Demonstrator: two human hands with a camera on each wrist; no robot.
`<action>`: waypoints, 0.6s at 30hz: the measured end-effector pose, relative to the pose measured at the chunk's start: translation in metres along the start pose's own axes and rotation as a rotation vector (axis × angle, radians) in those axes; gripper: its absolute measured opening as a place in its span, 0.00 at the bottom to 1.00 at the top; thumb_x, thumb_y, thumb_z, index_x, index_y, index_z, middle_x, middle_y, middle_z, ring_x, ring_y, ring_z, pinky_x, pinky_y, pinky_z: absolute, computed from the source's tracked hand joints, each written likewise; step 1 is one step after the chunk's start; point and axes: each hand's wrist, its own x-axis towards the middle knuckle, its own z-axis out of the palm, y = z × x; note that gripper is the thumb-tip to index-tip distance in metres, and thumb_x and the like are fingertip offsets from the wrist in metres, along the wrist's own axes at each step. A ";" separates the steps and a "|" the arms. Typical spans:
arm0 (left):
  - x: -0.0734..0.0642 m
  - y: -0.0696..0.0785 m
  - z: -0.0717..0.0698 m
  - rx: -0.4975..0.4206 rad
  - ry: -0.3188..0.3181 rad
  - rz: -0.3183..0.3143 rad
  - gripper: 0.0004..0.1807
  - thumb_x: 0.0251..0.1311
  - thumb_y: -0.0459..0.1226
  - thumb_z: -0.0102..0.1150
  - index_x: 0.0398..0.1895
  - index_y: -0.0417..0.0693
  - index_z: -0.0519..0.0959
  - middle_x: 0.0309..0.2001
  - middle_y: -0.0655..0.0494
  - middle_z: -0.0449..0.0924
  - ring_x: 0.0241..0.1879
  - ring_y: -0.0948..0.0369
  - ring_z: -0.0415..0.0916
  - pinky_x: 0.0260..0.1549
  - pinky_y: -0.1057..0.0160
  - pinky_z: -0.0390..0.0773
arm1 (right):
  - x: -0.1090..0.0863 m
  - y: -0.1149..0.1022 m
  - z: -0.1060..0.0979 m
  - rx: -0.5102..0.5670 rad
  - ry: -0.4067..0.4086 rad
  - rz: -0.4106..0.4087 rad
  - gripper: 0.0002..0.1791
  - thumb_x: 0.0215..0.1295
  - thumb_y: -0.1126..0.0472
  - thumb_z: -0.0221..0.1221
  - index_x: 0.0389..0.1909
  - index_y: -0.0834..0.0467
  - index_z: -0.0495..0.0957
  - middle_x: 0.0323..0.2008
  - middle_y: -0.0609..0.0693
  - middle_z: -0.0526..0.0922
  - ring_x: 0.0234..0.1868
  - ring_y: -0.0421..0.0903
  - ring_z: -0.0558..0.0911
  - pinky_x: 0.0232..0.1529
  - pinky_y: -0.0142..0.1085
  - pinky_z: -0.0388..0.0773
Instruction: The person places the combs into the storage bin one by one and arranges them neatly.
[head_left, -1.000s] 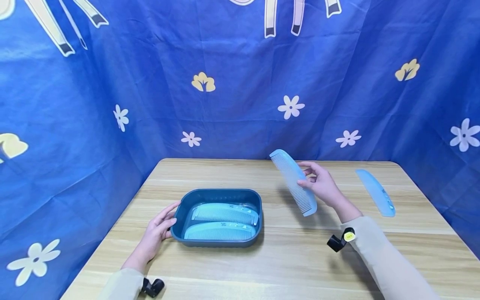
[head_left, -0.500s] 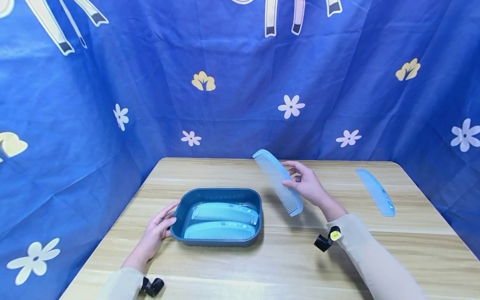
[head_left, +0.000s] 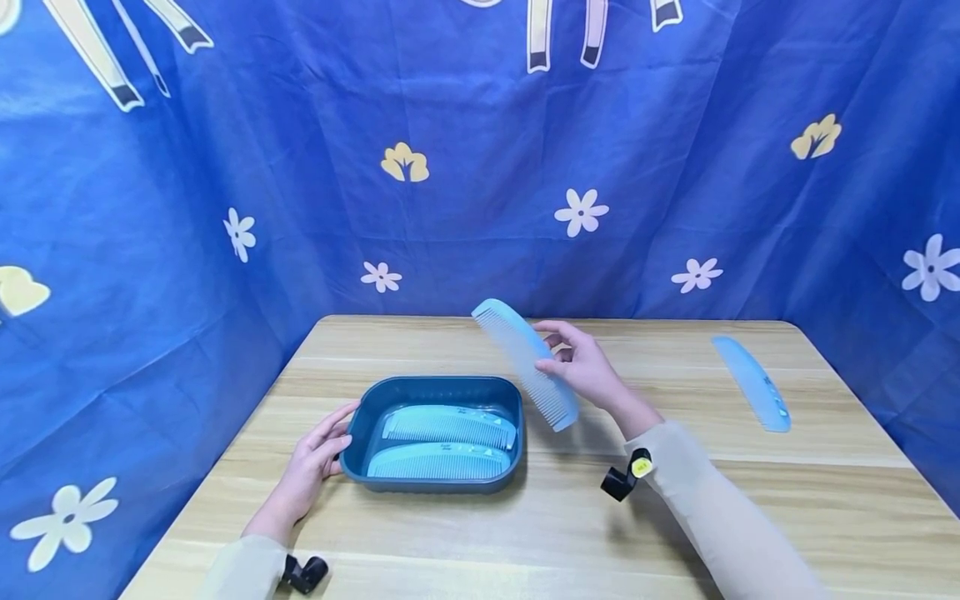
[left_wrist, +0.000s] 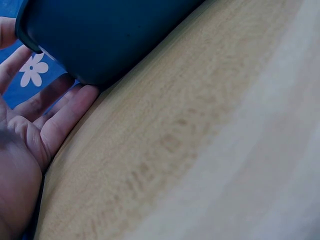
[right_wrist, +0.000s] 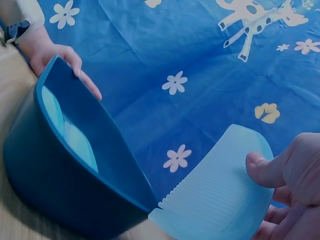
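In the head view my right hand [head_left: 583, 360] pinches a light-blue comb [head_left: 525, 358] by its smooth back, thumb on the near face. The comb is tilted and raised over the table, teeth facing left, just right of a dark teal basin [head_left: 431, 486]. Two more blue combs, a rear comb [head_left: 450, 423] and a front comb [head_left: 435, 462], lie side by side in the basin. My left hand [head_left: 311, 458] holds the basin's left end, thumb at the rim; in the left wrist view its fingers [left_wrist: 70, 112] touch the outer wall low down.
Another blue comb [head_left: 752, 383] lies on the right part of the wooden table [head_left: 600, 533]. A blue patterned curtain [head_left: 480, 250] stands behind the table and along both sides. A black wrist camera [head_left: 626, 477] sticks out from the right sleeve.
My right hand has carried the comb left, from the middle right of the table to close beside the basin. My left hand and the basin have stayed put.
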 end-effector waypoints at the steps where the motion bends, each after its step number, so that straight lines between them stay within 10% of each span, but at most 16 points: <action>1: 0.000 0.000 0.000 0.001 0.000 -0.001 0.27 0.68 0.33 0.44 0.69 0.41 0.56 0.53 0.45 0.70 0.43 0.57 0.78 0.34 0.59 0.81 | 0.001 -0.001 0.002 0.000 0.001 0.003 0.27 0.55 0.71 0.63 0.57 0.58 0.72 0.39 0.60 0.77 0.27 0.50 0.76 0.31 0.36 0.76; 13: 0.001 -0.003 0.001 -0.012 -0.005 -0.002 0.26 0.68 0.33 0.43 0.69 0.41 0.57 0.53 0.47 0.71 0.44 0.57 0.78 0.34 0.59 0.81 | 0.002 -0.032 0.028 0.022 -0.054 -0.020 0.25 0.57 0.75 0.59 0.57 0.68 0.69 0.40 0.67 0.75 0.28 0.53 0.75 0.32 0.35 0.75; 18: 0.000 -0.002 0.000 -0.020 -0.010 0.006 0.27 0.68 0.32 0.43 0.69 0.40 0.56 0.53 0.49 0.73 0.44 0.58 0.78 0.33 0.60 0.81 | 0.013 -0.013 0.046 0.033 -0.083 -0.024 0.27 0.56 0.73 0.61 0.59 0.65 0.69 0.39 0.65 0.76 0.26 0.51 0.74 0.30 0.33 0.74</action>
